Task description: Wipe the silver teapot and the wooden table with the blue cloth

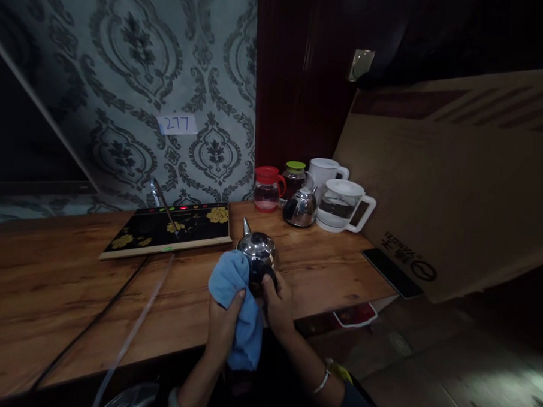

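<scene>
At the left of the wooden table (51,314), a black panel with gold flowers (192,225) lies near the wall, a bent chrome spout (163,203) rising from it and a small red light glowing along its back edge; a dark cable (90,323) and a clear tube (146,314) run from its front side toward the table's near edge. Next, toward the middle, the left hand (224,321) is wrapped round a blue cloth (247,322), thumb on top, pressing the cloth's upper folds to the side of a shiny kettle (258,245). The kettle is at the table's near side, spout pointing away (whether its base touches the wood, I cannot tell). Just right of it, the right hand (280,303) grasps its black handle. The step in hand looks like wiping the kettle's outside; working the cloth farther round would call for a firm handle grip and a slight turn of the body. Beyond stand a red-lidded jug (266,194), a green-lidded jug (295,179), a second kettle (304,206) and two white-lidded jugs (341,203), with a large cardboard sheet (457,175) farthest right.
</scene>
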A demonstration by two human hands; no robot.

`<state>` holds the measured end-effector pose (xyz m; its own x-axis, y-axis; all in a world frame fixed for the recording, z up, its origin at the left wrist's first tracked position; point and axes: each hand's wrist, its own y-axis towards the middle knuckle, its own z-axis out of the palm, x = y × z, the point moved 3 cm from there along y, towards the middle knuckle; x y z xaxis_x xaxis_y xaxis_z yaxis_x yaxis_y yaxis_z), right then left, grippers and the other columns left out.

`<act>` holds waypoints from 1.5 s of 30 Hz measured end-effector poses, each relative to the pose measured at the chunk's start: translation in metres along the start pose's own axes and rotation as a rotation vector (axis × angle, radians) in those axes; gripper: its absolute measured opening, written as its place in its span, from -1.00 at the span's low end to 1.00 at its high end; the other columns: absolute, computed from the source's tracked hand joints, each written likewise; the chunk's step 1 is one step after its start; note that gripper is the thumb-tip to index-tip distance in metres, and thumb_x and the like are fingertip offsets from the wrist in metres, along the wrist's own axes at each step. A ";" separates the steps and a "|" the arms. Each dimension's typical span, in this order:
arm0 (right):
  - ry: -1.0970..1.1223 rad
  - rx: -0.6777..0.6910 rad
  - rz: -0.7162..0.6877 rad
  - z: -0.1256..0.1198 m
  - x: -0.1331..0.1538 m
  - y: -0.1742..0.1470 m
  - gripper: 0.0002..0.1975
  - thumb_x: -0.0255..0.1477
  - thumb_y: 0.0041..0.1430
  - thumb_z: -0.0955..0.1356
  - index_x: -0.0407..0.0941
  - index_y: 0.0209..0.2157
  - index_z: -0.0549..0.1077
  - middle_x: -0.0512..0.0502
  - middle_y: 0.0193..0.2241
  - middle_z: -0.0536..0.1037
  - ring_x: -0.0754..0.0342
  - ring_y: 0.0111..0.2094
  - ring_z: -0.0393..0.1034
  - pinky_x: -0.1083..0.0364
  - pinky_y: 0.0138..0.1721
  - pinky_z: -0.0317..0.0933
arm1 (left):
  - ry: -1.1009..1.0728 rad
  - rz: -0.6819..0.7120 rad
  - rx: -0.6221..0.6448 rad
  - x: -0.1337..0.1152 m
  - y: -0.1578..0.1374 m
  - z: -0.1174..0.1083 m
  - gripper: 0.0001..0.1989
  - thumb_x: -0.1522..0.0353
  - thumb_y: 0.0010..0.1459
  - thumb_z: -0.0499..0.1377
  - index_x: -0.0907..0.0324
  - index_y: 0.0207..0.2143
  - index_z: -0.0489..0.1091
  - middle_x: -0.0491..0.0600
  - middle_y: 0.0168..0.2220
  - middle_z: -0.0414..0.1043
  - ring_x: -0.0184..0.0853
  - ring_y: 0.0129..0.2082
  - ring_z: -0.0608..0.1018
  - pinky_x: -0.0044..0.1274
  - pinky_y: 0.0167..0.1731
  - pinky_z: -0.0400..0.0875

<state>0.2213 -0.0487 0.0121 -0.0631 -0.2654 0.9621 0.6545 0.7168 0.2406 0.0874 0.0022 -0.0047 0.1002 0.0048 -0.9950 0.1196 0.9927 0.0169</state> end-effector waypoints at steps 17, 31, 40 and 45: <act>-0.028 0.018 -0.056 -0.012 -0.014 0.072 -0.62 -0.04 0.12 0.31 -0.10 -0.42 0.43 0.04 -0.50 0.42 0.09 -0.42 0.28 0.11 -0.34 0.21 | 0.135 0.095 0.022 0.005 0.011 0.002 -0.38 0.16 -0.13 0.38 0.17 0.00 0.40 0.13 0.02 0.54 -0.07 0.05 0.55 -0.22 0.13 0.37; -0.131 0.021 -0.098 -0.018 -0.034 0.152 -0.58 0.02 0.02 0.30 -0.03 -0.58 0.27 0.13 -0.65 0.23 0.13 -0.54 0.12 0.11 -0.46 0.06 | 0.253 0.139 0.039 0.003 0.006 -0.009 -0.50 0.17 -0.14 0.38 0.15 -0.12 0.47 0.10 -0.11 0.58 -0.03 0.00 0.56 -0.19 0.10 0.40; -0.183 0.035 -0.121 -0.023 -0.042 0.191 -0.58 0.02 0.03 0.29 -0.03 -0.58 0.26 0.12 -0.66 0.25 0.13 -0.55 0.15 0.10 -0.45 0.05 | 0.261 0.107 0.053 0.008 0.006 -0.010 -0.49 0.14 -0.14 0.37 0.18 -0.14 0.49 0.13 -0.10 0.57 -0.01 0.02 0.56 -0.20 0.11 0.38; -0.201 0.059 -0.136 -0.026 -0.044 0.204 -0.59 0.02 0.05 0.29 -0.04 -0.54 0.31 0.11 -0.65 0.27 0.12 -0.53 0.16 0.10 -0.44 0.06 | 0.283 0.119 0.052 0.008 0.008 -0.010 -0.52 0.12 -0.15 0.36 0.17 -0.17 0.50 0.13 -0.09 0.57 0.00 -0.02 0.57 -0.19 0.07 0.41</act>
<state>0.3775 0.0928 0.0152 -0.3000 -0.2329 0.9251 0.5848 0.7213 0.3712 0.0789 0.0113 -0.0135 -0.1614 0.1609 -0.9737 0.1742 0.9758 0.1324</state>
